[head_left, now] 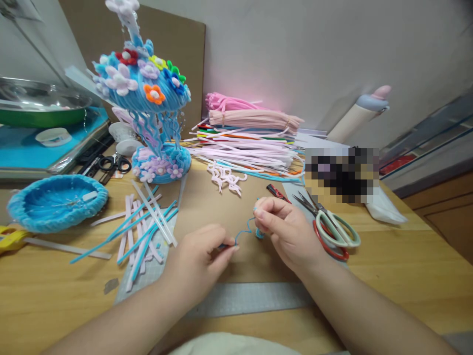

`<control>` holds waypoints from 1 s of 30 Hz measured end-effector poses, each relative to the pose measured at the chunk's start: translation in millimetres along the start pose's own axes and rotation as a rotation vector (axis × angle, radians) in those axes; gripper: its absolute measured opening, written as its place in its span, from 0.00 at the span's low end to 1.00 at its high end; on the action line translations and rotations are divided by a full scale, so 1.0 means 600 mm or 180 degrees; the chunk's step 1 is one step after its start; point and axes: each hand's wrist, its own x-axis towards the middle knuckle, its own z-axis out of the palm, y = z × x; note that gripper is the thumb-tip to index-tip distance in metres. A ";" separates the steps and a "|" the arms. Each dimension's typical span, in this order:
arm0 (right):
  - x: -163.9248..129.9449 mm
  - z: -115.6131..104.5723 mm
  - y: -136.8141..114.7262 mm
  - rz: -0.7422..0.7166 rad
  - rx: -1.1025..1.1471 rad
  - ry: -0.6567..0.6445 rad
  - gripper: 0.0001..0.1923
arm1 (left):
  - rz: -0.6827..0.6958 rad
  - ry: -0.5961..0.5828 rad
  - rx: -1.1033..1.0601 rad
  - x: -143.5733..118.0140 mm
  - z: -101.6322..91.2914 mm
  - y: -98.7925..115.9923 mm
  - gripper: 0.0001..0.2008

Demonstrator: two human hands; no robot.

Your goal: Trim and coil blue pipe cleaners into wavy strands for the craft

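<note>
A thin, wavy blue pipe cleaner runs between my two hands, above a brown board. Thumb and fingertips of my left hand pinch its lower left end. My right hand, a little higher, holds the other end between thumb and index finger. Just under the right fingers shows a small blue bit, mostly hidden by the hand; I cannot tell whether it belongs to the same strand. Pink curled pipe cleaner pieces lie on the board beyond my hands.
Scissors lie right of my right hand, near a red-and-black tool. Cut blue and pink stems and a blue fuzzy bowl shape lie left. Behind stand a flowered blue jellyfish-like piece and stacked pipe cleaners.
</note>
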 end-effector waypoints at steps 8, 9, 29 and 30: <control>0.002 -0.002 0.010 -0.0228 -0.0250 0.0004 0.07 | -0.1382 -0.0138 -0.2676 0.014 0.006 0.008 0.16; 0.004 -0.003 0.009 -0.0226 -0.0220 0.0080 0.07 | -0.1411 -0.0122 -0.2744 0.014 0.007 0.006 0.17; -0.007 0.009 0.009 -0.0043 0.0375 -0.0292 0.09 | -0.0917 0.0599 -0.1378 0.012 -0.003 0.001 0.07; -0.007 0.009 0.005 0.0104 0.0534 -0.0300 0.11 | -0.0767 0.0696 -0.0976 0.011 -0.005 0.000 0.06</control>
